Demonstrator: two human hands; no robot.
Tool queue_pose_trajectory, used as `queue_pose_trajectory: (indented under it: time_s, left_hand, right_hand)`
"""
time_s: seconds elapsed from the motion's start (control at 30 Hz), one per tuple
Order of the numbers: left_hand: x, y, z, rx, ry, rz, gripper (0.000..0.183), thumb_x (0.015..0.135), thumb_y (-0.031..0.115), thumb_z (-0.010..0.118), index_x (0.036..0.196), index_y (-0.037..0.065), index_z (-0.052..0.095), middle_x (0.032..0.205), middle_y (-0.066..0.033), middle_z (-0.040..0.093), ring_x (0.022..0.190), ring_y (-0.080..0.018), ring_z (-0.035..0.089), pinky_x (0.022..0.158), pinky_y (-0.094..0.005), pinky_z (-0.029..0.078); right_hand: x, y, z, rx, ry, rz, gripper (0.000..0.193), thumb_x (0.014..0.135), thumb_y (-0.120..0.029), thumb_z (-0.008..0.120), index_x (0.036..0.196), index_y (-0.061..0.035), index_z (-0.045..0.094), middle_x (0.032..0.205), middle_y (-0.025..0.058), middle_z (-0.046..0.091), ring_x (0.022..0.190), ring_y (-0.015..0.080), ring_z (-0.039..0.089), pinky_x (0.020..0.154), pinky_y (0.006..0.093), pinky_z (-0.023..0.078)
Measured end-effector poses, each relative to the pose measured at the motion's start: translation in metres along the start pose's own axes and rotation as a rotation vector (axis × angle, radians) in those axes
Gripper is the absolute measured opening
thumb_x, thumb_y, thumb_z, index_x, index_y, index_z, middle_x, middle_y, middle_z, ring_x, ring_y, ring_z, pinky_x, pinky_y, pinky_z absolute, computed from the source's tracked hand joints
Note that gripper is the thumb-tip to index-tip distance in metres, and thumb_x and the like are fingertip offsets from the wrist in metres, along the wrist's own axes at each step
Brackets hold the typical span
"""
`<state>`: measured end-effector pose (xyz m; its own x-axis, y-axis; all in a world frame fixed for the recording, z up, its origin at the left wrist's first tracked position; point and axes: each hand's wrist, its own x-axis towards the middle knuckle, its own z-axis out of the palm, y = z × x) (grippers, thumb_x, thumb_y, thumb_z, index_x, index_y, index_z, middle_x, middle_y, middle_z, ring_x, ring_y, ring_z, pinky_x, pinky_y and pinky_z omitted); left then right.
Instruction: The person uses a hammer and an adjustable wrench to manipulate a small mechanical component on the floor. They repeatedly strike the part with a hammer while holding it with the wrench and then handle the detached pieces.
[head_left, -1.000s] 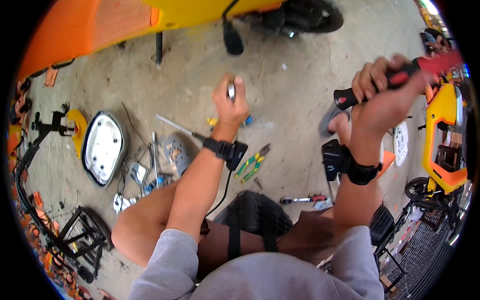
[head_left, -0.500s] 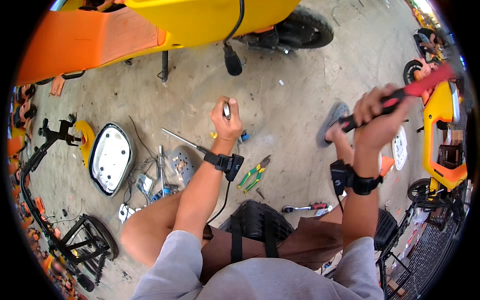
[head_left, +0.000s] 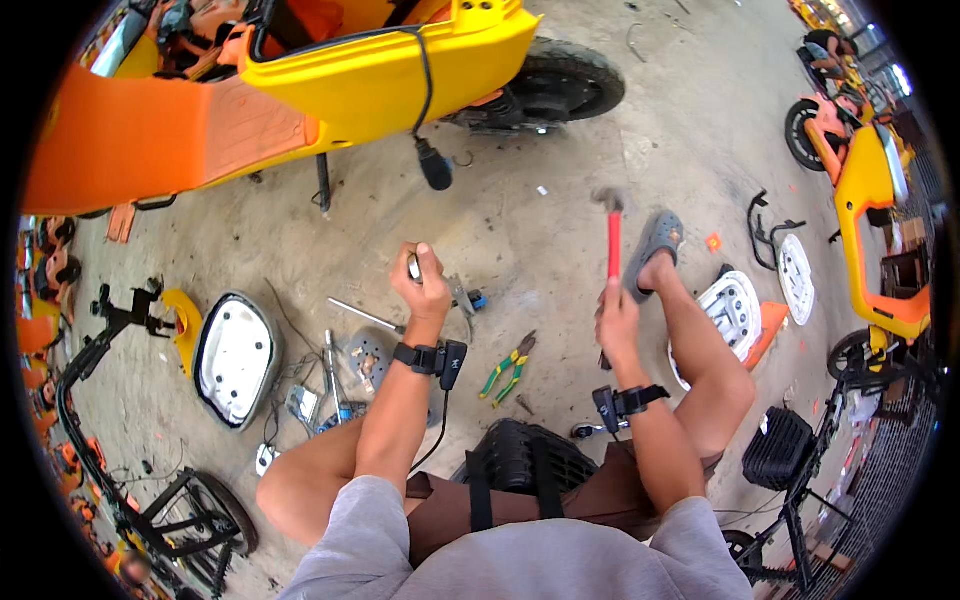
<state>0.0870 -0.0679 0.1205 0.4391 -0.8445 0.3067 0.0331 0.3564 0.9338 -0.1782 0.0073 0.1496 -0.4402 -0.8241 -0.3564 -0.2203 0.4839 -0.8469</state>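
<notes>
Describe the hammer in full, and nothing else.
The hammer has a grey, metallic-looking head, slightly blurred, a slim red shaft and a dark lower end showing below the grip. The person's right hand wraps the handle, hiding part of it. Its head points away from the person, appearing just left of the grey clog; only the hand visibly touches it.

Left grip (head_left: 421, 290): silvery-ended object (head_left: 414, 267) mostly buried in fist; kind unclear. Right grip (head_left: 616, 318): part of hammer (head_left: 614, 245) shaft covered; hammer head, beyond grip, blurred. Left of and below left grip: metal rod (head_left: 363, 313), near end lost behind left forearm (head_left: 395, 425); grey clog (head_left: 367, 360), partly behind same. Right of left grip: blue item (head_left: 478, 300), unidentifiable. Below right grip: ratchet (head_left: 584, 431), partly hidden by wrist device (head_left: 606, 408). Well beyond left grip: scooter (head_left: 390, 90), cut by upper edge.
</notes>
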Motion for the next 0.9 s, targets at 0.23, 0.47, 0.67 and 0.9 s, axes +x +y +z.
queue_pose_trajectory:
  time_s: [0.23,0.47,0.67,0.9]
  left_hand:
    - [0.003,-0.011,0.035,-0.051,-0.092,0.065,0.029,0.097,0.016,0.049,0.072,0.006,0.037,0.056,0.0008,0.037,0.049,-0.0062,0.032,0.044,-0.0244,0.027]
    - [0.023,-0.030,0.061,-0.096,-0.120,-0.040,0.029,0.097,0.019,0.050,0.074,0.007,0.037,0.057,0.0022,0.036,0.050,-0.0060,0.031,0.045,-0.0244,0.026]
    - [0.022,-0.023,0.038,0.090,-0.007,0.046,0.029,0.097,0.020,0.051,0.072,0.006,0.041,0.057,0.0000,0.043,0.050,-0.0067,0.038,0.045,-0.0242,0.030]
    - [0.020,-0.023,0.054,0.109,-0.084,0.164,0.032,0.096,0.020,0.050,0.071,0.004,0.041,0.055,-0.0020,0.044,0.050,-0.0073,0.038,0.044,-0.0245,0.030]
  right_hand:
    - [-0.009,0.011,-0.002,0.463,0.091,0.086,0.048,0.098,-0.052,0.040,0.074,-0.0095,0.045,0.052,-0.0028,0.038,0.037,0.0070,0.034,0.034,0.0244,0.026]
    - [0.003,-0.004,0.028,0.258,-0.129,0.306,0.052,0.097,-0.053,0.039,0.074,-0.0078,0.051,0.053,-0.0008,0.043,0.040,0.0108,0.041,0.038,0.0287,0.031]
    - [0.041,-0.159,0.019,0.677,-0.536,-0.536,0.045,0.098,-0.045,0.039,0.069,-0.0103,0.045,0.057,0.0000,0.043,0.046,0.0108,0.042,0.042,0.0243,0.032]
    - [-0.045,0.105,0.111,-0.242,-0.130,0.092,0.052,0.098,-0.043,0.041,0.100,0.0051,0.061,0.086,0.0297,0.061,0.086,0.0424,0.061,0.075,0.0439,0.046]
